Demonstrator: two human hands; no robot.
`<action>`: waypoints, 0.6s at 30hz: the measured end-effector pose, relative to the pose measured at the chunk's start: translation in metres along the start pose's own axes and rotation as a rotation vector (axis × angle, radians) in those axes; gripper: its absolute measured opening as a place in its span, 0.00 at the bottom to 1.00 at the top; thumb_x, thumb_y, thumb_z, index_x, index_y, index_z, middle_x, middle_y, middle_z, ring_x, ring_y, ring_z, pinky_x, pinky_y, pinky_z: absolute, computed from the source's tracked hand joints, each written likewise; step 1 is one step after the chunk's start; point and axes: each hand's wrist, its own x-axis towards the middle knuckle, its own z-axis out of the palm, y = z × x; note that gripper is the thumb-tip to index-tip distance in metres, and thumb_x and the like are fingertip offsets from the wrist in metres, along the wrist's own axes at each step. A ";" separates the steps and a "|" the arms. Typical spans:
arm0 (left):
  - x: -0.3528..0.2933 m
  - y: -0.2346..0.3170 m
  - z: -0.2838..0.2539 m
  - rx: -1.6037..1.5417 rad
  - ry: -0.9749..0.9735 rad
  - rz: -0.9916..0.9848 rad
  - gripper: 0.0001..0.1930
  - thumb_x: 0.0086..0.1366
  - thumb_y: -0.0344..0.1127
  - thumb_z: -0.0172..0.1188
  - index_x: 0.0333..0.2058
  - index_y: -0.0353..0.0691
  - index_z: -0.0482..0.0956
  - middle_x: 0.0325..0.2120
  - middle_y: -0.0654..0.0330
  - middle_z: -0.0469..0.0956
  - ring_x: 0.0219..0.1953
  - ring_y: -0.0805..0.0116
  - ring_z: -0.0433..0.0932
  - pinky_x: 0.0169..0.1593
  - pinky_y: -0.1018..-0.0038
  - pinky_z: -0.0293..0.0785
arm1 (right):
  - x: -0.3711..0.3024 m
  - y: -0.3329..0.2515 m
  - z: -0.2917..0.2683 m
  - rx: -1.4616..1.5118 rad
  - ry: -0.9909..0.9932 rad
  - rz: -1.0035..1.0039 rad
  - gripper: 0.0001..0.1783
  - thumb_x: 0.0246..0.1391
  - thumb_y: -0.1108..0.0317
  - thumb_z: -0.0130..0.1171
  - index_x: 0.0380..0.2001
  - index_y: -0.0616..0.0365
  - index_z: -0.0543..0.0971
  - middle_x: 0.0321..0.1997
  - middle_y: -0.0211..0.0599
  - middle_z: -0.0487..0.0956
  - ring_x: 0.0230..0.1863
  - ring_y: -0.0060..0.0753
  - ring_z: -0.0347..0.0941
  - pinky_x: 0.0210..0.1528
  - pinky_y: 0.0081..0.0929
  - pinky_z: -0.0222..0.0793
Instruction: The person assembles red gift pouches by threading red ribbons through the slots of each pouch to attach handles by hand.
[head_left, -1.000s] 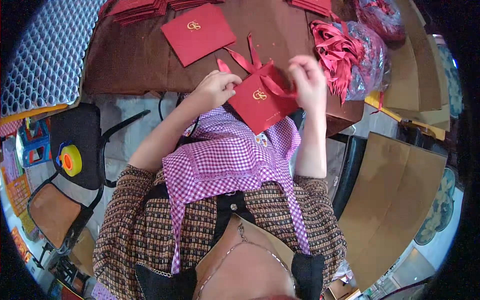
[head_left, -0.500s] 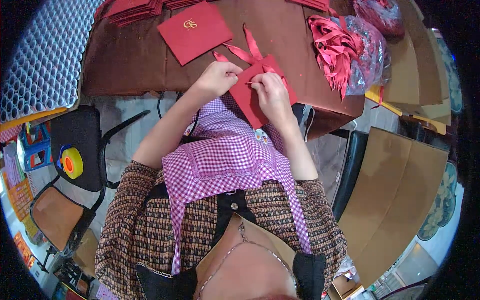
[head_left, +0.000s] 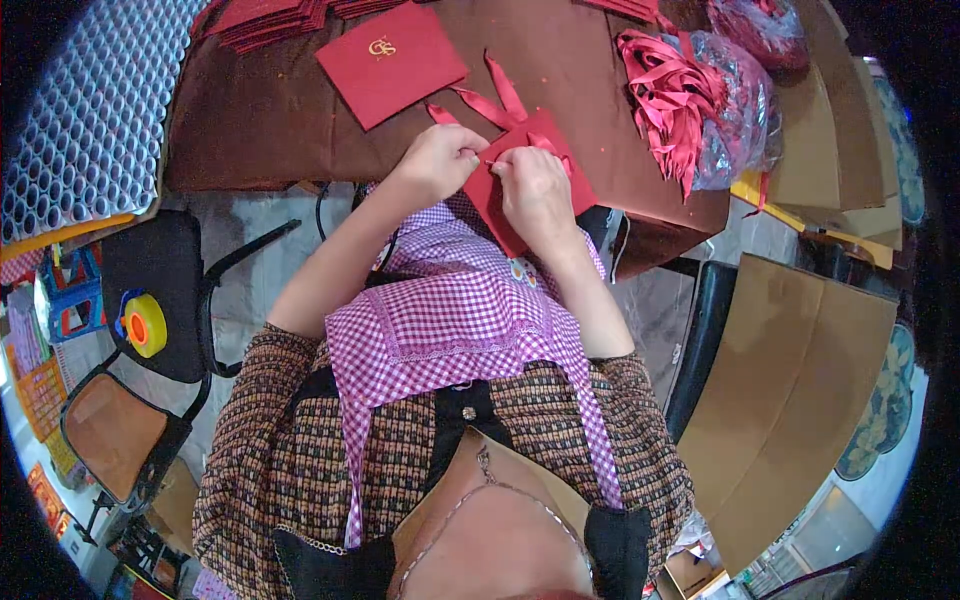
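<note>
A small red paper bag [head_left: 540, 140] lies at the near edge of the brown table [head_left: 270, 120], its red ribbon handles [head_left: 490, 98] trailing away from me. My left hand [head_left: 438, 160] pinches its left side and my right hand [head_left: 530, 190] presses on its middle; fingertips of both meet on the bag. A flat red bag with a gold emblem [head_left: 392, 60] lies just beyond, to the left.
A stack of flat red bags [head_left: 265, 18] sits at the far left of the table. A clear plastic bag of red ribbons [head_left: 700, 100] lies to the right. Brown cardboard sheets [head_left: 800, 380] lean at the right; a black chair [head_left: 160, 290] with a yellow tape roll [head_left: 145, 323] stands left.
The bag was held up open a second ago; now it is pressed flat on the table edge, with both hands brought together on it.
</note>
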 end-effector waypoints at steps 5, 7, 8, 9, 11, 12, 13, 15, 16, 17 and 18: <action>-0.006 0.011 -0.001 0.122 0.048 0.086 0.11 0.54 0.28 0.54 0.35 0.32 0.80 0.34 0.46 0.79 0.42 0.50 0.76 0.50 0.60 0.70 | 0.000 -0.006 -0.004 -0.072 -0.048 -0.011 0.06 0.50 0.71 0.58 0.28 0.61 0.73 0.25 0.45 0.75 0.32 0.48 0.73 0.36 0.43 0.65; -0.005 0.005 0.002 0.198 0.061 0.132 0.11 0.55 0.28 0.55 0.37 0.34 0.80 0.35 0.48 0.79 0.39 0.53 0.77 0.47 0.63 0.72 | -0.001 -0.008 -0.003 -0.113 -0.048 -0.031 0.06 0.49 0.70 0.57 0.26 0.60 0.72 0.24 0.45 0.75 0.31 0.46 0.73 0.35 0.42 0.64; -0.004 0.002 0.003 0.275 0.073 0.178 0.11 0.56 0.27 0.56 0.38 0.35 0.80 0.35 0.49 0.79 0.37 0.57 0.78 0.43 0.67 0.74 | -0.002 -0.008 -0.003 -0.154 -0.048 -0.051 0.07 0.49 0.69 0.57 0.24 0.60 0.72 0.24 0.44 0.75 0.29 0.45 0.72 0.34 0.41 0.63; -0.004 0.005 0.003 0.274 0.072 0.179 0.11 0.56 0.27 0.56 0.38 0.35 0.80 0.35 0.49 0.79 0.37 0.57 0.78 0.43 0.67 0.74 | -0.002 -0.009 -0.003 -0.154 -0.047 -0.050 0.07 0.49 0.69 0.57 0.24 0.60 0.72 0.24 0.44 0.75 0.29 0.45 0.72 0.34 0.41 0.63; -0.004 0.012 0.002 0.206 0.051 0.120 0.11 0.56 0.29 0.56 0.38 0.35 0.80 0.35 0.49 0.79 0.39 0.54 0.78 0.45 0.64 0.73 | -0.002 -0.009 -0.004 -0.152 -0.068 -0.009 0.07 0.50 0.69 0.57 0.24 0.60 0.72 0.23 0.45 0.75 0.28 0.45 0.72 0.33 0.40 0.64; -0.003 0.014 0.001 0.207 0.053 0.122 0.11 0.56 0.29 0.56 0.38 0.35 0.80 0.35 0.49 0.79 0.39 0.54 0.78 0.45 0.64 0.73 | -0.001 -0.010 -0.004 -0.152 -0.066 -0.010 0.07 0.50 0.69 0.57 0.24 0.60 0.72 0.23 0.45 0.75 0.28 0.45 0.72 0.33 0.40 0.64; -0.002 0.016 0.001 0.201 0.056 0.117 0.11 0.56 0.29 0.56 0.38 0.35 0.80 0.35 0.49 0.79 0.39 0.53 0.78 0.46 0.64 0.73 | 0.001 -0.011 -0.005 -0.144 -0.057 0.008 0.07 0.49 0.69 0.57 0.24 0.60 0.72 0.23 0.45 0.75 0.28 0.45 0.73 0.33 0.40 0.64; 0.001 0.018 0.000 0.195 0.061 0.114 0.11 0.56 0.30 0.56 0.38 0.35 0.80 0.35 0.49 0.79 0.39 0.52 0.78 0.47 0.64 0.73 | 0.004 -0.012 -0.008 -0.137 -0.046 0.026 0.07 0.49 0.69 0.57 0.24 0.60 0.72 0.23 0.45 0.75 0.27 0.45 0.73 0.33 0.40 0.64; 0.003 0.018 0.000 0.200 0.071 0.119 0.11 0.56 0.30 0.56 0.37 0.35 0.80 0.35 0.48 0.79 0.40 0.51 0.77 0.47 0.63 0.72 | 0.006 -0.011 -0.010 -0.122 -0.050 0.031 0.07 0.50 0.69 0.57 0.24 0.60 0.72 0.23 0.45 0.75 0.28 0.45 0.72 0.33 0.41 0.64; 0.005 0.018 0.000 0.205 0.083 0.123 0.10 0.56 0.30 0.56 0.37 0.35 0.80 0.35 0.48 0.79 0.40 0.51 0.77 0.48 0.62 0.72 | 0.008 -0.010 -0.011 -0.106 -0.054 0.035 0.07 0.50 0.69 0.56 0.25 0.60 0.72 0.23 0.45 0.75 0.28 0.45 0.72 0.33 0.41 0.64; 0.006 0.019 0.000 0.205 0.080 0.127 0.10 0.56 0.30 0.56 0.37 0.35 0.80 0.35 0.48 0.79 0.40 0.51 0.77 0.48 0.62 0.72 | 0.009 -0.009 -0.011 -0.109 -0.052 0.038 0.07 0.50 0.69 0.56 0.25 0.60 0.72 0.23 0.45 0.75 0.28 0.45 0.72 0.33 0.41 0.64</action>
